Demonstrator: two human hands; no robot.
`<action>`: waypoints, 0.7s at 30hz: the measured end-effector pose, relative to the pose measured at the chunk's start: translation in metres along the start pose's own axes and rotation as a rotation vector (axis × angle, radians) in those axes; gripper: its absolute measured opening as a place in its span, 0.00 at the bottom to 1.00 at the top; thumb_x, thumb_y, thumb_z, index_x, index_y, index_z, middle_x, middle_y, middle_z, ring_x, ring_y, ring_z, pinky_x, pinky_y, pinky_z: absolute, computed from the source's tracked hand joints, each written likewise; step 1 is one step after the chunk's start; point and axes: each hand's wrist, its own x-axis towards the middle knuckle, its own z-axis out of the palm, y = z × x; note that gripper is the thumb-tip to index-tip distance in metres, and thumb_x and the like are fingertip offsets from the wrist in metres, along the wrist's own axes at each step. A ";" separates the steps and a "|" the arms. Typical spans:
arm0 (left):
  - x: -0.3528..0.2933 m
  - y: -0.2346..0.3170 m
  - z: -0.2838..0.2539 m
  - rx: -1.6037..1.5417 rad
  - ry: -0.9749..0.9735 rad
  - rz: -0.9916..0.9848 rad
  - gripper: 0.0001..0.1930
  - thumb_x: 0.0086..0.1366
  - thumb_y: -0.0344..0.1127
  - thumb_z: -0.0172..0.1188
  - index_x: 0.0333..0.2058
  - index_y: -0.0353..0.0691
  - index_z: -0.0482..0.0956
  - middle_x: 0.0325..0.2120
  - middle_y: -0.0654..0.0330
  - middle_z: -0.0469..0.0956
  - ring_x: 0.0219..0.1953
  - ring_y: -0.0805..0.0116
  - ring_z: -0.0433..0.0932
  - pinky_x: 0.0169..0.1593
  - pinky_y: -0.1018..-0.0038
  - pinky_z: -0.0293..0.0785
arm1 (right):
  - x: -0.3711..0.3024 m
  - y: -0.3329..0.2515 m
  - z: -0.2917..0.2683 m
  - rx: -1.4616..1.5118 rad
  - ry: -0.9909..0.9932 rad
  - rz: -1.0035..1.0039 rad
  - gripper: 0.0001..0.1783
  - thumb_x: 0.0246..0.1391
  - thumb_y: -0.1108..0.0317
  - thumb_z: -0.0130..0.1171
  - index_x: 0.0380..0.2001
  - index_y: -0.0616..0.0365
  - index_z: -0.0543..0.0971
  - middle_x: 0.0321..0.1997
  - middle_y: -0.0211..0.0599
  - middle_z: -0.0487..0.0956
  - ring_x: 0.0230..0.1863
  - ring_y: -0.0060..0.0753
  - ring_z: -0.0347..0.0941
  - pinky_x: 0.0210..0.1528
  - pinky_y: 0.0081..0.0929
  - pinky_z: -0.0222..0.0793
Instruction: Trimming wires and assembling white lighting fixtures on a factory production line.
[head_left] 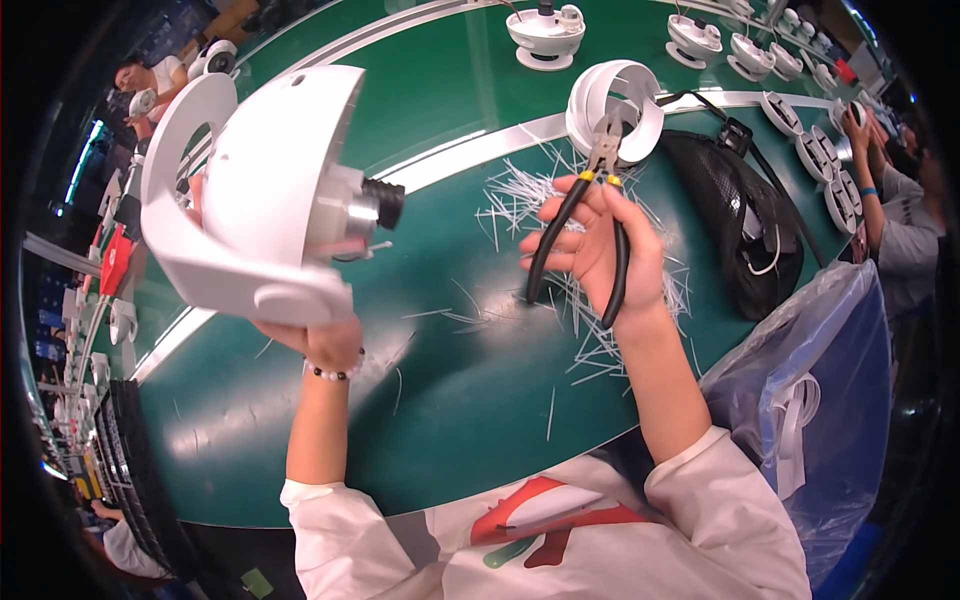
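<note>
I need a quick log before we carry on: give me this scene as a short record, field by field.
Left hand: holding a white camera at its curved bracket
Lens: black, facing right
Right hand: holding pliers, black handles spread
Behind plier tips: white ring; contact unclear
Table: green, white strips scattered on it
Table's right side: black bag

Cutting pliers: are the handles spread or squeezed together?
Spread: the cutting pliers lie in the right hand with their black handles standing well apart.
</note>
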 end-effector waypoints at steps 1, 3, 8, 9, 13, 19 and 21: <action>0.009 0.000 0.000 0.182 -0.050 0.068 0.24 0.53 0.22 0.50 0.49 0.35 0.55 0.46 0.56 0.62 0.44 0.65 0.66 0.47 0.69 0.65 | 0.002 0.006 0.004 0.012 -0.010 0.025 0.25 0.53 0.55 0.35 0.43 0.68 0.62 0.34 0.46 0.71 0.33 0.50 0.72 0.36 0.46 0.70; 0.032 -0.004 0.022 0.293 0.017 -0.092 0.21 0.54 0.22 0.49 0.47 0.37 0.58 0.44 0.57 0.63 0.42 0.67 0.66 0.45 0.71 0.66 | 0.001 0.006 0.006 0.005 -0.009 0.046 0.24 0.53 0.55 0.35 0.43 0.67 0.62 0.34 0.47 0.71 0.33 0.50 0.72 0.37 0.46 0.70; 0.080 -0.061 0.042 -0.299 0.203 -0.908 0.21 0.54 0.32 0.45 0.47 0.33 0.56 0.43 0.52 0.61 0.44 0.56 0.64 0.43 0.55 0.68 | -0.003 0.002 -0.001 0.008 -0.005 0.079 0.22 0.54 0.55 0.36 0.42 0.65 0.63 0.34 0.45 0.71 0.32 0.47 0.72 0.35 0.40 0.71; 0.085 -0.073 0.047 -0.343 0.311 -0.993 0.22 0.54 0.33 0.44 0.48 0.33 0.56 0.44 0.49 0.60 0.46 0.52 0.62 0.48 0.51 0.65 | -0.004 0.003 0.000 0.008 -0.018 0.091 0.23 0.54 0.55 0.36 0.43 0.65 0.63 0.34 0.45 0.71 0.32 0.46 0.73 0.35 0.39 0.71; 0.105 -0.163 -0.027 -0.656 0.357 -1.214 0.21 0.58 0.43 0.42 0.49 0.39 0.59 0.48 0.51 0.61 0.50 0.55 0.62 0.46 0.58 0.68 | -0.003 0.023 0.014 0.009 -0.140 0.216 0.22 0.54 0.56 0.37 0.44 0.64 0.62 0.35 0.43 0.70 0.34 0.43 0.72 0.37 0.37 0.70; 0.090 -0.197 0.008 -0.492 0.255 -1.248 0.25 0.59 0.53 0.40 0.49 0.44 0.58 0.48 0.54 0.60 0.49 0.58 0.62 0.43 0.58 0.69 | -0.012 0.016 0.010 -0.066 -0.077 0.251 0.23 0.54 0.57 0.37 0.44 0.67 0.62 0.36 0.47 0.70 0.35 0.50 0.71 0.39 0.43 0.68; 0.101 -0.179 -0.003 -0.381 -0.030 -1.452 0.39 0.52 0.64 0.42 0.49 0.31 0.56 0.46 0.49 0.63 0.40 0.55 0.71 0.38 0.66 0.72 | -0.014 0.014 0.010 -0.007 -0.104 0.242 0.24 0.53 0.57 0.38 0.45 0.68 0.61 0.37 0.50 0.69 0.37 0.54 0.70 0.40 0.48 0.67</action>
